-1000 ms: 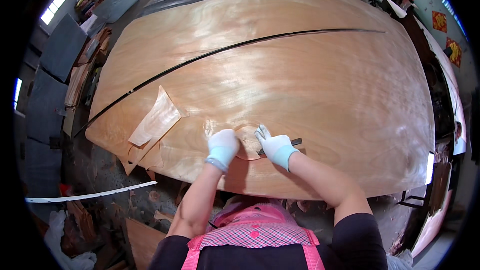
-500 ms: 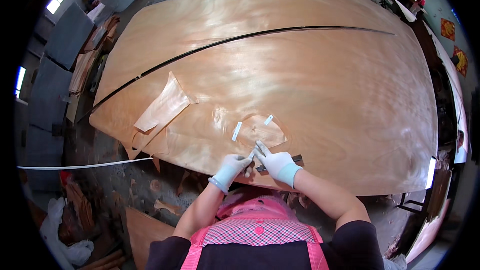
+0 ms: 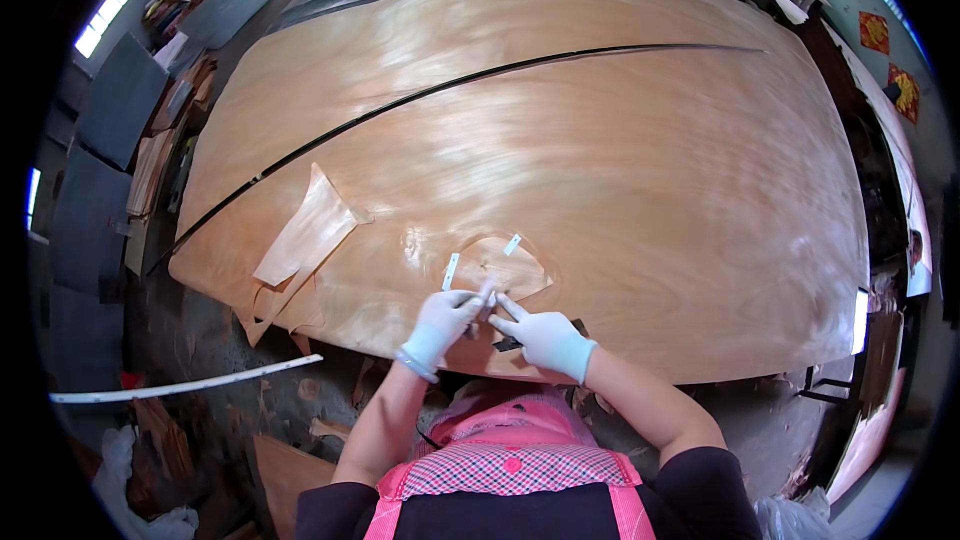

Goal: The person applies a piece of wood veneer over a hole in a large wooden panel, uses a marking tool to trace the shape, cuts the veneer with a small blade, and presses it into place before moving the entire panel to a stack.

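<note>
**Veneer patch taped on two sides, left fingers now over its near edge**

In the head view, we find the patch near the edge of the large veneer sheet closest to us. One white tape strip lies along its left edge and another tape strip at its far edge. Half a second ago our left hand sat lower, clear of the patch; now its fingertips reach over the near edge. They are drawn together, but blur keeps us from telling whether they pinch anything. Our right hand is closed around a dark bar, with index finger and thumb extended toward the left fingertips. Both strips have stayed put, so we judge that attention has shifted to the near edge, where we see no strip clearly laid.
</note>
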A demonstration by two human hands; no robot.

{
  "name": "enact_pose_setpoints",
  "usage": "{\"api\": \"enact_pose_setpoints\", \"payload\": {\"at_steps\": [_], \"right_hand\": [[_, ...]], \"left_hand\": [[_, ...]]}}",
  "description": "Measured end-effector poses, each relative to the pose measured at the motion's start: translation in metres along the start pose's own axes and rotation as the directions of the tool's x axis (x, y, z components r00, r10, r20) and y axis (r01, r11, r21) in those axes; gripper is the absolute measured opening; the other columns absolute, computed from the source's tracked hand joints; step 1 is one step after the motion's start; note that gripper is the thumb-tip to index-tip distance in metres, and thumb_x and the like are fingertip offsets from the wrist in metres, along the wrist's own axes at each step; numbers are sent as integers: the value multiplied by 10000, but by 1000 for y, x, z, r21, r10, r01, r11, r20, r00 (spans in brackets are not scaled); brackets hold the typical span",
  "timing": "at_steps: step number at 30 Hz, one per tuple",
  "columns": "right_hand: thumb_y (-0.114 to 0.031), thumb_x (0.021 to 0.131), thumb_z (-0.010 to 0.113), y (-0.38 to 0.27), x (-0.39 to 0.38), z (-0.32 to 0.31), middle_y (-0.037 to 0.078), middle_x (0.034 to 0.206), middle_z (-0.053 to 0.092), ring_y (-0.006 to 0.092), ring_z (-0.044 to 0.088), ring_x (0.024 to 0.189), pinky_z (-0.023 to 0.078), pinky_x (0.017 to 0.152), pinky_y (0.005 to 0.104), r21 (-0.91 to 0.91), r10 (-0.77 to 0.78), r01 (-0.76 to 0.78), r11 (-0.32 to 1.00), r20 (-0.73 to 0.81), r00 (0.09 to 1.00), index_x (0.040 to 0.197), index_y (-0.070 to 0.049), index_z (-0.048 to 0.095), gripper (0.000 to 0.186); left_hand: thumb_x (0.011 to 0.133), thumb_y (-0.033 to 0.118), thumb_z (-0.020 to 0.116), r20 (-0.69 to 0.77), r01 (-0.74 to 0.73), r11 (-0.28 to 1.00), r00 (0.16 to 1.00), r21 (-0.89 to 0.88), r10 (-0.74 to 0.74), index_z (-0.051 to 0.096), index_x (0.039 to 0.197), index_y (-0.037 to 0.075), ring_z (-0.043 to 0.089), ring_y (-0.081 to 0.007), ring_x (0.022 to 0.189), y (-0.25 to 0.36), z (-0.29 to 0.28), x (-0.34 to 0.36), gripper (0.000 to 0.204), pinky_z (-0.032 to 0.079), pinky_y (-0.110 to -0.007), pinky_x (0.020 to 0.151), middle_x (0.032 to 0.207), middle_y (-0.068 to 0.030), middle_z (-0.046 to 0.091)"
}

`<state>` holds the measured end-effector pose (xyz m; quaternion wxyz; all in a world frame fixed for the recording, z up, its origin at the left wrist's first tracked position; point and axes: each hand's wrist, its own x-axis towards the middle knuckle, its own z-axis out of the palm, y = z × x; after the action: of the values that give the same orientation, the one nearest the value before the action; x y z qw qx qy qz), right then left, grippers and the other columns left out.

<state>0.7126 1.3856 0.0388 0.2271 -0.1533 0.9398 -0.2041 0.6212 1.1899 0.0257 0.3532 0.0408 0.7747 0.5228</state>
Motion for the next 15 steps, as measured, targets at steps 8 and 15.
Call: {"api": "enact_pose_setpoints", "payload": {"at_steps": [8, 15], "right_hand": [[-67, 768, 556, 57, -39, -2, 133, 1309, 570, 305, 664, 869, 534, 758, 419, 160, 177, -127, 979, -355, 918, 1295, -100, 547, 528], [-169, 850, 582, 58, -27, -21, 178, 1539, 266, 325, 697, 806, 556, 687, 435, -162, 119, -120, 980, -16, 993, 1450, -196, 376, 635]], "left_hand": [[949, 217, 587, 241, 253, 945, 950, -210, -200, 691, 907, 59, 549, -111, 479, 22, 81, 46, 194, 367, -252, 441, 597, -10, 593], [936, 330, 574, 178, 44, 929, 977, 368, -117, 695, 818, 6, 633, -193, 525, 35, 75, 39, 366, 491, -328, 497, 616, -101, 650]]}}
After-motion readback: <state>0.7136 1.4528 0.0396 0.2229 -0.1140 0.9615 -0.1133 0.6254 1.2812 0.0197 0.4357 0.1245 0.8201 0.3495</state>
